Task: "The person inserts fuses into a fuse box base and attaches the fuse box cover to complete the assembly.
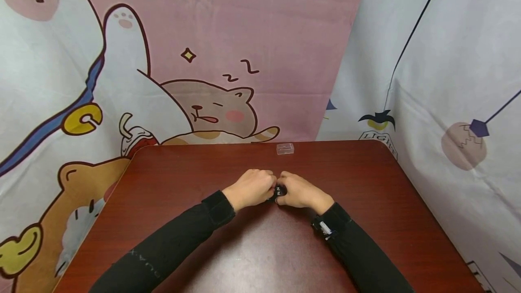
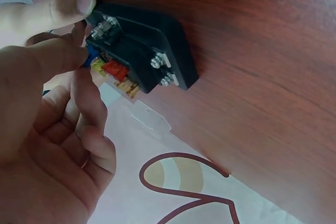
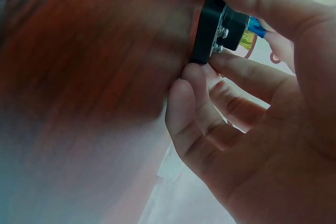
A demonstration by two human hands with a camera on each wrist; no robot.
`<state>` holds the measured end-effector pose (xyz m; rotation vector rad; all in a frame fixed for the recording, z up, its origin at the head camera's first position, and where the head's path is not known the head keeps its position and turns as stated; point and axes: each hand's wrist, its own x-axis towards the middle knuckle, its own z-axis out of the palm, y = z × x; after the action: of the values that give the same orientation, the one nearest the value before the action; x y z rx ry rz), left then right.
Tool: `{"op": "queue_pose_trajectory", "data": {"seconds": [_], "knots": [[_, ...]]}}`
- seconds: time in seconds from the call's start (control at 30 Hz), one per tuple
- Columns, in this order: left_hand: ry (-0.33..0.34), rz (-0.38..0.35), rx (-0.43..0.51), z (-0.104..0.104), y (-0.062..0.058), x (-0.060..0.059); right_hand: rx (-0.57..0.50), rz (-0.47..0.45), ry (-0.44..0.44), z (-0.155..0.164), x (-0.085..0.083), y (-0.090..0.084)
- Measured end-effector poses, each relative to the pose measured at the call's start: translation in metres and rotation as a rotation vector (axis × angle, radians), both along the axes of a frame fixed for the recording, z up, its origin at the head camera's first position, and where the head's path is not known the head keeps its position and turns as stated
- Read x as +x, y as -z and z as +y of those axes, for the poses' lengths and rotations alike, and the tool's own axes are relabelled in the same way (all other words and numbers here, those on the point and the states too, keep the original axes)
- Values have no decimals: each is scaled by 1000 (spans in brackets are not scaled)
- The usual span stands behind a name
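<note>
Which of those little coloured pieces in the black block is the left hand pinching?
The blue piece, at the row's end: the left hand pinches it. The yellow piece and red piece sit untouched beside it.

Between the left hand [image 1: 253, 186] and the right hand [image 1: 299, 191] sits a black fuse block [image 2: 147, 45] with silver screws [image 2: 160, 69]; at the left fingertips its fuses show blue [image 2: 90, 56], yellow [image 2: 98, 66] and red [image 2: 114, 68]. Both sleeves [image 1: 183, 234] are black. Under the hands the table [image 1: 366, 180] is dark reddish-brown with wood grain. Beyond the hands lies a clear plastic box [image 1: 285, 148], and behind it hangs a pink and white cartoon cloth [image 1: 228, 58] with a beige sleeping cat.
</note>
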<state>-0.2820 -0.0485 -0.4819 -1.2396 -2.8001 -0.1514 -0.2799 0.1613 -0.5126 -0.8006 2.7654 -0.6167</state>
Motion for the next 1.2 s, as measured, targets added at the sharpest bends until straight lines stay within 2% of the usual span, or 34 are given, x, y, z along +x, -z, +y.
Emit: {"op": "queue_pose_trajectory", "data": {"seconds": [0.6,0.9,1.2], "knots": [[-10,-10,-23,2,-2,0,-9,3,-3,0,0,1],[13,-4,-17,4,-3,-1,3,-10,4,0,-1,2],[24,52,-85,11,-6,4,-6,8,-3,-1,-1,3]]}}
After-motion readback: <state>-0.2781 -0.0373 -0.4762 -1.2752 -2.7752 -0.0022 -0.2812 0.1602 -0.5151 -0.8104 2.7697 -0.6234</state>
